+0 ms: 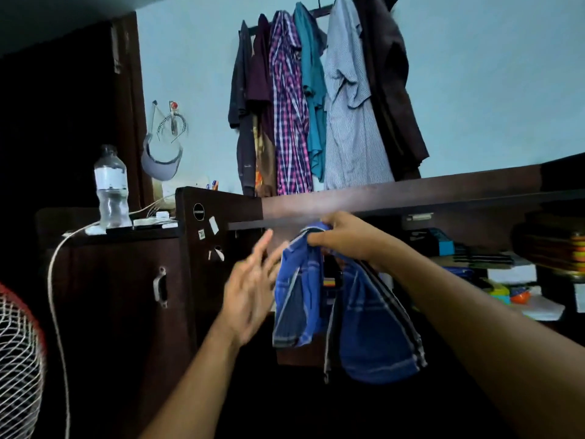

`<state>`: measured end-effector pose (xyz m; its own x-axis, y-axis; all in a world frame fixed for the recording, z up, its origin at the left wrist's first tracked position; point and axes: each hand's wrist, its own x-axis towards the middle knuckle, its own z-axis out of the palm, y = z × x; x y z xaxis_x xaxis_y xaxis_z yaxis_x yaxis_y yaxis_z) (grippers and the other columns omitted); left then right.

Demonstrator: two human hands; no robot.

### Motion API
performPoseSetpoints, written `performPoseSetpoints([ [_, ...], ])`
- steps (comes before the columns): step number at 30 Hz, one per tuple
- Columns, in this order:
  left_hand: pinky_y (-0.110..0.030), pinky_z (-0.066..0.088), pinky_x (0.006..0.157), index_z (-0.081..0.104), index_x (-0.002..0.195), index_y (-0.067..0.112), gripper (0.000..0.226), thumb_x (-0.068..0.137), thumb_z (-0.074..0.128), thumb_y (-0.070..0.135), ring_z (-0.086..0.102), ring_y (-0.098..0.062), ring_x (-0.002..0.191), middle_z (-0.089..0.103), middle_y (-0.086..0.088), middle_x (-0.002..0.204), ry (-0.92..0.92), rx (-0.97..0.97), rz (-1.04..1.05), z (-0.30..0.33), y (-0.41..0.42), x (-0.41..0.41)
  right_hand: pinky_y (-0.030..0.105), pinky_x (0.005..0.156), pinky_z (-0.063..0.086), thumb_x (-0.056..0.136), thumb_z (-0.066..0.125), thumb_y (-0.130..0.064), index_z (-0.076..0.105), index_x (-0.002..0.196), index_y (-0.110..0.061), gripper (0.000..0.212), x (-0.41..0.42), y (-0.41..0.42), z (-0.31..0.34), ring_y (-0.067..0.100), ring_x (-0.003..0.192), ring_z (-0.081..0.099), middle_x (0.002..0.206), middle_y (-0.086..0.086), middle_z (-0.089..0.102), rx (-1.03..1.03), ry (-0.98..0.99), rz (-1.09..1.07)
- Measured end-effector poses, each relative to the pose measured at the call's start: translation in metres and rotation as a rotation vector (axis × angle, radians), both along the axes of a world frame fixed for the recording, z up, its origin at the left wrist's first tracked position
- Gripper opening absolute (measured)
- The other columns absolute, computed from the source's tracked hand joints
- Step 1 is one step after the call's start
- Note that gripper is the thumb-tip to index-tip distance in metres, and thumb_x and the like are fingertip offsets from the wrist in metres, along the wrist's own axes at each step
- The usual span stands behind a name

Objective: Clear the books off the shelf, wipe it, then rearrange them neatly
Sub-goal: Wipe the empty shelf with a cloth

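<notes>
Two arms raised mid-frame: right hand [343,239] pinching blue cloth [345,312], left hand [251,280] open, fingers spread, empty.

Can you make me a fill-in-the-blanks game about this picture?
1. The right hand holds a ____ checked cloth.
2. The left hand is open and holds ____.
3. A clear plastic ____ stands on the cabinet at the left.
4. Shirts hang on the ____ above the shelf.

Missing words: blue; nothing; bottle; wall
</notes>
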<state>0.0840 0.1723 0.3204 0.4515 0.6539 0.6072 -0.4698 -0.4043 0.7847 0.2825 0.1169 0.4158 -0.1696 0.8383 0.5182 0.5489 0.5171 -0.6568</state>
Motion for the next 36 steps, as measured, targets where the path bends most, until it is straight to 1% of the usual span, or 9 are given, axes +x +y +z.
performPoseSetpoints([
  [5, -0.025, 0.043, 0.107, 0.035, 0.152, 0.046, 0.072, 0.09, 0.072, 0.043, 0.054, 0.011, 0.123, 0.055, 0.029, 0.135, 0.43, 0.287, 0.344, 0.057, -0.02, 0.027, 0.022, 0.051, 0.043, 0.087, 0.067, -0.018, 0.063, 0.071, -0.007, 0.02, -0.01, 0.003, 0.015, 0.012, 0.047, 0.052, 0.058, 0.005, 0.063, -0.071, -0.141, -0.024],
  [9, -0.014, 0.046, 0.094, 0.049, 0.145, 0.029, 0.053, 0.096, 0.069, 0.031, 0.06, 0.011, 0.114, 0.064, 0.021, 0.129, 0.516, 0.324, 0.414, 0.074, -0.016, 0.017, 0.037, 0.07, 0.053, 0.075, 0.086, -0.023, 0.048, 0.092, -0.021, 0.042, -0.005, 0.022, 0.013, 0.019, 0.077, 0.065, 0.086, 0.006, 0.067, 0.048, 0.204, -0.058],
  [13, -0.011, 0.049, 0.073, 0.054, 0.138, 0.018, 0.043, 0.097, 0.068, 0.017, 0.068, 0.007, 0.088, 0.074, 0.014, 0.105, 0.49, 0.234, 0.347, 0.063, -0.017, 0.03, 0.031, 0.064, 0.059, 0.08, 0.082, -0.011, 0.046, 0.107, -0.019, 0.046, -0.026, 0.044, 0.01, 0.017, 0.074, 0.068, 0.092, 0.01, 0.062, 0.091, 0.536, 0.029],
  [19, -0.038, 0.054, 0.102, 0.067, 0.126, 0.021, 0.034, 0.094, 0.069, 0.01, 0.07, -0.017, 0.111, 0.075, 0.002, 0.117, 0.319, 0.193, 0.497, 0.097, 0.01, 0.019, 0.023, 0.069, 0.05, 0.092, 0.071, -0.037, 0.046, 0.123, -0.021, 0.042, -0.041, 0.055, 0.025, 0.009, 0.092, 0.067, 0.112, 0.002, 0.064, 0.183, 0.431, 0.039],
  [22, -0.032, 0.059, 0.088, 0.063, 0.125, 0.023, 0.029, 0.096, 0.068, 0.021, 0.074, -0.012, 0.096, 0.076, 0.002, 0.108, 0.229, 0.119, 0.58, 0.142, 0.022, 0.0, 0.02, 0.081, 0.044, 0.087, 0.075, -0.045, 0.038, 0.13, -0.034, 0.057, -0.05, 0.061, 0.018, 0.009, 0.112, 0.057, 0.129, -0.003, 0.049, 0.267, 0.335, 0.066],
  [27, -0.036, 0.059, 0.088, 0.055, 0.136, 0.021, 0.037, 0.1, 0.064, 0.023, 0.074, -0.021, 0.098, 0.073, -0.005, 0.116, 0.176, 0.144, 0.702, 0.223, 0.049, -0.047, 0.018, 0.101, 0.035, 0.085, 0.081, -0.027, 0.028, 0.143, -0.033, 0.078, -0.105, 0.095, 0.019, 0.003, 0.116, 0.046, 0.138, -0.003, 0.037, 0.469, 0.113, 0.084],
  [30, -0.041, 0.058, 0.094, 0.052, 0.137, 0.018, 0.044, 0.096, 0.068, 0.023, 0.072, -0.025, 0.103, 0.07, -0.012, 0.124, 0.377, 0.171, 0.781, 0.245, 0.074, -0.074, 0.021, 0.105, 0.036, 0.092, 0.073, -0.02, 0.03, 0.147, -0.028, 0.071, -0.141, 0.123, 0.047, 0.008, 0.121, 0.046, 0.142, -0.001, 0.036, 0.525, 0.08, 0.095],
  [33, -0.047, 0.044, 0.111, 0.018, 0.159, 0.024, 0.098, 0.083, 0.081, 0.031, 0.049, -0.036, 0.135, 0.037, -0.02, 0.157, 0.817, 0.19, 1.241, 0.257, 0.096, -0.109, 0.04, 0.108, 0.041, 0.094, 0.061, -0.012, 0.036, 0.145, -0.026, 0.058, -0.169, 0.149, 0.06, 0.031, 0.129, 0.048, 0.142, 0.009, 0.045, 0.433, -0.134, 0.104],
  [36, -0.054, 0.029, 0.119, -0.001, 0.16, 0.039, 0.116, 0.079, 0.082, 0.037, 0.014, -0.035, 0.153, 0.002, -0.006, 0.169, 0.847, 0.376, 1.58, 0.252, 0.1, -0.132, 0.051, 0.105, 0.041, 0.093, 0.052, -0.013, 0.037, 0.143, -0.03, 0.055, -0.179, 0.162, 0.06, 0.036, 0.127, 0.043, 0.141, 0.006, 0.047, 0.389, -0.224, 0.049],
])
